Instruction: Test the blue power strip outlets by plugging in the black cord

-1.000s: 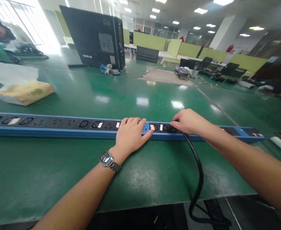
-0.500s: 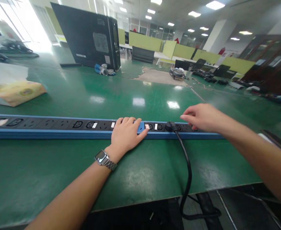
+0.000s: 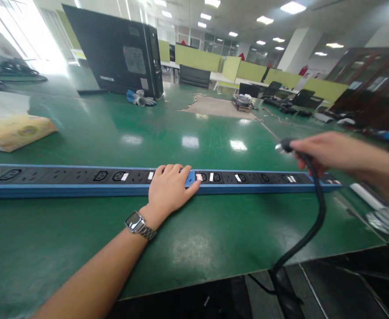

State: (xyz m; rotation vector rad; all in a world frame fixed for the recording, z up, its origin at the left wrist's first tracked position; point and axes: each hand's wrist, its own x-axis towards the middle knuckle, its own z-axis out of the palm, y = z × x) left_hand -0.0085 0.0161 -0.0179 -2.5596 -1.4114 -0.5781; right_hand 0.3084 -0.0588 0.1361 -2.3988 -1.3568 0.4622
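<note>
A long blue-edged power strip (image 3: 75,191) with a row of black sockets lies across the green table. Over its middle rests my left hand (image 3: 168,189), fingers curled over the far edge and thumb by the blue section, gripping the strip. My right hand (image 3: 327,151) is raised at the right, above and beyond the strip, closed around a black power plug (image 3: 286,145). Its metal pins point left, clear of the sockets. From the plug, a thick black cord (image 3: 320,208) hangs down past the table's front edge. The right hand is slightly blurred.
A black computer tower (image 3: 114,53) stands at the back left, with gloves (image 3: 141,98) beside it. Left of the strip's far side is a tissue pack (image 3: 18,131). A bundle of pale cable (image 3: 385,221) lies at the right. The table's front edge runs below the strip.
My right hand has pulled the plug out of the strip and carried it up and to the right; the cord swung along. My left hand stays on the strip.
</note>
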